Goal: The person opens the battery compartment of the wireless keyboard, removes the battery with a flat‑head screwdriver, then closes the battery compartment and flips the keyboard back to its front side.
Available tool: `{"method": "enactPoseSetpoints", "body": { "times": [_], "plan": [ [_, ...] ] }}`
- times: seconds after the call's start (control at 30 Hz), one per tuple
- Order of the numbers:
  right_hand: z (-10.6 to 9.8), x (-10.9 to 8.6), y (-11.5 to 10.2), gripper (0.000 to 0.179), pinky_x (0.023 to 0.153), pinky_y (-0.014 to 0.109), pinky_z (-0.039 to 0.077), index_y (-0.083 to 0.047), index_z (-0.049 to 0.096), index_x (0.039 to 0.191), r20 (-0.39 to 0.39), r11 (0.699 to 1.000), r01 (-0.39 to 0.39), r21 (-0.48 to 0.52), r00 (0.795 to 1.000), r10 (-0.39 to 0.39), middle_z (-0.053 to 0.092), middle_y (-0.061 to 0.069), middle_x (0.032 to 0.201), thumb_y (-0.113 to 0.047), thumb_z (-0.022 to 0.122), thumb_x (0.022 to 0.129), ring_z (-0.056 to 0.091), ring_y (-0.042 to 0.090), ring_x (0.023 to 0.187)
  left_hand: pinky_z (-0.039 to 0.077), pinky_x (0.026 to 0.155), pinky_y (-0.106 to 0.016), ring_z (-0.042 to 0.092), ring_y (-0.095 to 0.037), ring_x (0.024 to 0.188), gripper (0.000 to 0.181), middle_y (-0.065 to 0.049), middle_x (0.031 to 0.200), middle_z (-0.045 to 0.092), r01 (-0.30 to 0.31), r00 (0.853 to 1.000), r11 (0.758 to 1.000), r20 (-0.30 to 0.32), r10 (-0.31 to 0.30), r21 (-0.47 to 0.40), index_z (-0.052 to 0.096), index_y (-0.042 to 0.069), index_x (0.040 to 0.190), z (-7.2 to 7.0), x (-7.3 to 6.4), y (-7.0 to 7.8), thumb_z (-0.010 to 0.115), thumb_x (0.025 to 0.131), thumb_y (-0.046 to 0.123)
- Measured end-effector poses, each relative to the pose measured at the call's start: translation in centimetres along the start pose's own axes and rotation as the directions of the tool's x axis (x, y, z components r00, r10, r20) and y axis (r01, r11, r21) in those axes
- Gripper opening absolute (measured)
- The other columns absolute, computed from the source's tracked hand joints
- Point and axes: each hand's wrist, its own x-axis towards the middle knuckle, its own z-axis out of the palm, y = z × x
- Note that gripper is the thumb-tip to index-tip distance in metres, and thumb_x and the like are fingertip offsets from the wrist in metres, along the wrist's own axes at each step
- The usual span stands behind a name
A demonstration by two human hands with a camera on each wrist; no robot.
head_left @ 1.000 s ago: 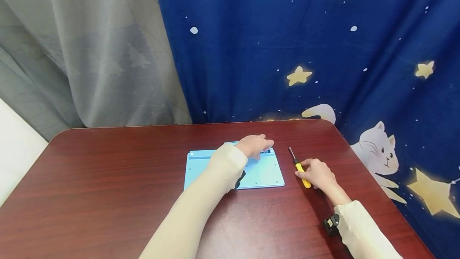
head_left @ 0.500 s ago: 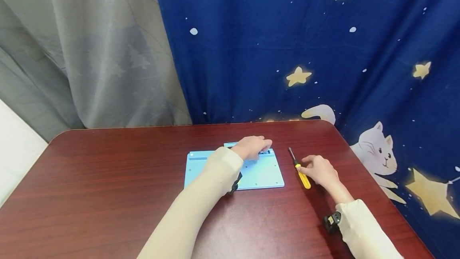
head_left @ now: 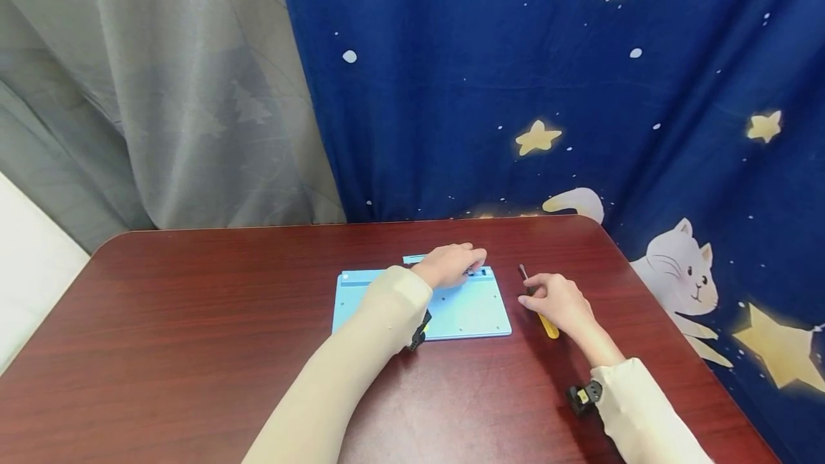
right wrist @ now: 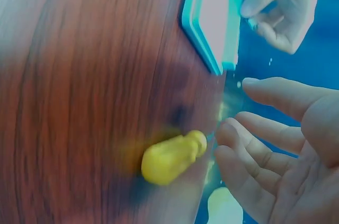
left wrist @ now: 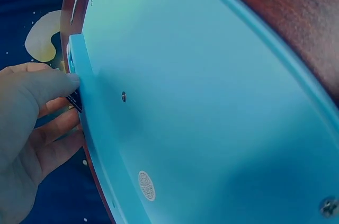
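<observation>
A light-blue keyboard [head_left: 473,312] lies face down, screws showing in its underside. My left hand [head_left: 447,265] is at the raised ridge along its far edge, near a dark slot [head_left: 480,273]. Between the thumb and fingers it pinches a small black thing with white print [left wrist: 76,100], mostly hidden by the fingers. A screwdriver with a yellow handle [head_left: 550,328] lies right of the keyboard. My right hand [head_left: 562,303] hovers over its middle, hiding part of it, with fingers loosely spread and nothing between them.
A narrow light-blue strip [head_left: 412,259] lies just behind the keyboard, partly covered by my left hand. The dark red wooden table [head_left: 213,335] reaches far to the left. Behind its back edge hang a grey curtain [head_left: 193,92] and a blue star-patterned curtain [head_left: 419,92].
My right hand has let go of the screwdriver handle and moved left and up over it. The screwdriver stays in place. My left hand has shifted slightly left along the ridge.
</observation>
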Motion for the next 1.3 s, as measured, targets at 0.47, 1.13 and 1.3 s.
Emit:
{"method": "enactPoseSetpoints", "body": {
  "times": [0.47, 1.13, 1.3],
  "plan": [
    [3.1, 0.7, -1.2, 0.028, 0.065, 0.038, 0.047, 0.0, 0.067, 0.1, -0.021, 0.988, 0.126, 0.086, 0.992, -0.125, 0.064, 0.004, 0.073, -0.013, 0.073, 0.075, 0.059, 0.018, 0.068, 0.035, 0.059, -0.021, 0.045, -0.012, 0.073, 0.012, 0.003, 0.081, 0.045, 0.015, 0.999, 1.0, -0.05, -0.016, -0.023, 0.048, 0.017, 0.089, 0.4, -0.1, 0.4, 0.056, 0.09, 0.009],
    [4.0, 1.2, -1.2, 0.03, 0.051, 0.032, 0.052, 0.004, 0.065, 0.102, 0.025, 0.943, -0.013, 0.334, 1.0, 0.005, 0.063, 0.011, 0.077, -0.001, 0.074, 0.074, 0.06, 0.017, 0.064, 0.041, 0.073, -0.02, 0.049, -0.013, 0.082, 0.014, 0.001, 0.086, 0.05, 0.069, 0.985, 0.971, -0.139, -0.103, -0.231, 0.048, 0.014, 0.093, 0.1, -0.3, -0.5, 0.061, 0.088, 0.012],
    [4.2, 1.2, -1.1, 0.03, 0.052, 0.032, 0.052, 0.004, 0.065, 0.102, 0.029, 0.944, -0.013, 0.331, 1.0, 0.004, 0.062, 0.011, 0.078, 0.0, 0.074, 0.074, 0.06, 0.018, 0.064, 0.041, 0.072, -0.021, 0.049, -0.014, 0.082, 0.014, 0.001, 0.086, 0.052, 0.043, 0.983, 0.968, -0.164, -0.085, -0.246, 0.049, 0.013, 0.092, -0.3, -0.3, -0.8, 0.061, 0.088, 0.008]
  ]
}}
